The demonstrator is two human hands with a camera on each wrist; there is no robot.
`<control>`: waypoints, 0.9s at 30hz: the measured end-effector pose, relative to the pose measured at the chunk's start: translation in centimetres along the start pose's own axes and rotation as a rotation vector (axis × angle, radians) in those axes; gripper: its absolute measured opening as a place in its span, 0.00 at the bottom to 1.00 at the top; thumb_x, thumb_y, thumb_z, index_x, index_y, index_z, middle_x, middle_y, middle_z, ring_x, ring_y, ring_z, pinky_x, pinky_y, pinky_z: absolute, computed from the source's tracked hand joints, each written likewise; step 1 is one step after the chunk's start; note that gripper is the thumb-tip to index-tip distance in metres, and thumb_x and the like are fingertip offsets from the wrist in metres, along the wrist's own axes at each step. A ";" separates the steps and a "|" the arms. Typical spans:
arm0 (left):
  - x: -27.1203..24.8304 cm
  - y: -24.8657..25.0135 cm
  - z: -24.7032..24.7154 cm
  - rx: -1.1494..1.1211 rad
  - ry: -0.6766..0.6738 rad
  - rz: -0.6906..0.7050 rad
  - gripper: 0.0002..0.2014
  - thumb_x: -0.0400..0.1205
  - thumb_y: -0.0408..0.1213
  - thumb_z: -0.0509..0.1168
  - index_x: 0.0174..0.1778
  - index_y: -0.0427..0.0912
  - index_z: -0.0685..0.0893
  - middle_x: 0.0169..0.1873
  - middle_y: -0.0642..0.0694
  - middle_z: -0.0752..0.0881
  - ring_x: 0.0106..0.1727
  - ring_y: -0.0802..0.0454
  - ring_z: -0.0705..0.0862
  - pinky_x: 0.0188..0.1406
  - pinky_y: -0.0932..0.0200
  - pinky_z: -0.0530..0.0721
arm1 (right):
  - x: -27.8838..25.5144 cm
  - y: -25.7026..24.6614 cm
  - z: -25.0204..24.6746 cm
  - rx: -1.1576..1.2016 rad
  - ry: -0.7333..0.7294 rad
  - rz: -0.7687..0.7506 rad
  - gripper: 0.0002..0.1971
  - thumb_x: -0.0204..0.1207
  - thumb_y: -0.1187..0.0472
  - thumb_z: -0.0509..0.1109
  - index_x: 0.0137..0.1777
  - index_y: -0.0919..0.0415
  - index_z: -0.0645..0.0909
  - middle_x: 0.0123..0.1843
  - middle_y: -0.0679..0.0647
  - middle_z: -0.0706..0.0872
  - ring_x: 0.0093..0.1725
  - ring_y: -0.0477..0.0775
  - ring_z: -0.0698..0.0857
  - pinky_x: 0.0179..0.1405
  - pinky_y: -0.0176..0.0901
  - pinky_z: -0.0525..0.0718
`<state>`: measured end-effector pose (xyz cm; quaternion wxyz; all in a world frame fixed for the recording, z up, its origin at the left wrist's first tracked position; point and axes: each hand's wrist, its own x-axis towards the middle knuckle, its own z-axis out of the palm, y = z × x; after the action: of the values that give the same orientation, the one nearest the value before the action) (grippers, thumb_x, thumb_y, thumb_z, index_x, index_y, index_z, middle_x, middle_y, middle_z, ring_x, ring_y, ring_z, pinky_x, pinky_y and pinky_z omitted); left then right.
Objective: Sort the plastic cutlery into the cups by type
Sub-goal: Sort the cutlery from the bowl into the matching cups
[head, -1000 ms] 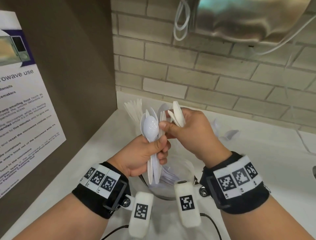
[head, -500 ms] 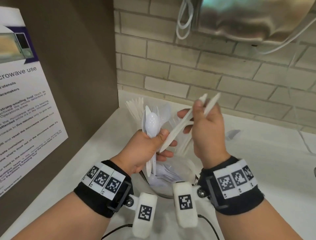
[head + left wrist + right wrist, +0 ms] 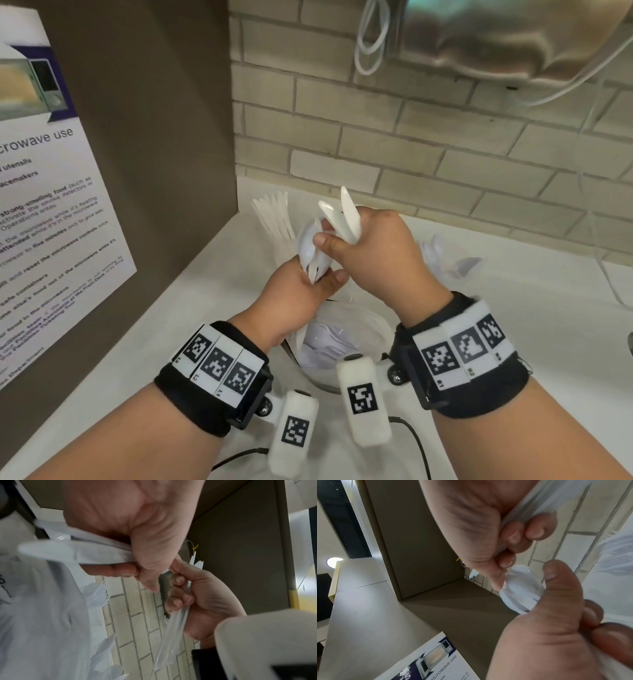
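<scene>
Spoons (image 3: 344, 219) now upturned in right hand (image 3: 383, 253), left hand (image 3: 294, 294) clutching spoon bundle (image 3: 313, 253) above cup (image 3: 376, 346).

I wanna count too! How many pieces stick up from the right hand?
2: a left piece and a right piece, side by side above the right hand. More may hide in the fist.

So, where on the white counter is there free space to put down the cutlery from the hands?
Bare counter lies between the brown side panel and the left hand. Another free patch is right of the right hand. It is crowded around the clear cup and the back cutlery cup.
</scene>
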<state>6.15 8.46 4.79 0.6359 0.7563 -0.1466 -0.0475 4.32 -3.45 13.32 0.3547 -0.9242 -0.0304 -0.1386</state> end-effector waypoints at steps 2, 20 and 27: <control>-0.1 0.0 0.0 -0.022 -0.041 -0.005 0.13 0.82 0.46 0.66 0.56 0.41 0.82 0.33 0.48 0.79 0.26 0.65 0.75 0.27 0.64 0.76 | 0.1 -0.1 -0.1 0.102 -0.045 0.048 0.10 0.73 0.53 0.75 0.52 0.55 0.86 0.40 0.49 0.87 0.33 0.42 0.84 0.27 0.39 0.81; -0.3 -0.9 -0.3 -0.049 -0.071 -0.051 0.11 0.82 0.43 0.68 0.33 0.49 0.78 0.21 0.61 0.78 0.25 0.64 0.75 0.33 0.63 0.74 | 1.7 0.5 -2.5 0.495 0.139 0.093 0.07 0.83 0.58 0.65 0.43 0.53 0.72 0.41 0.57 0.90 0.23 0.51 0.72 0.25 0.43 0.73; 0.3 -0.8 -1.1 -0.290 0.049 -0.257 0.10 0.82 0.46 0.66 0.42 0.43 0.79 0.23 0.50 0.73 0.26 0.54 0.73 0.38 0.51 0.77 | 8.3 1.7 -5.3 0.445 0.261 0.025 0.04 0.85 0.57 0.61 0.57 0.50 0.72 0.39 0.53 0.89 0.29 0.44 0.80 0.31 0.44 0.76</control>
<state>6.82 9.49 4.24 0.7303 0.6700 -0.0248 -0.1307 11.27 -8.58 18.25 0.5520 -0.7979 -0.0025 -0.2423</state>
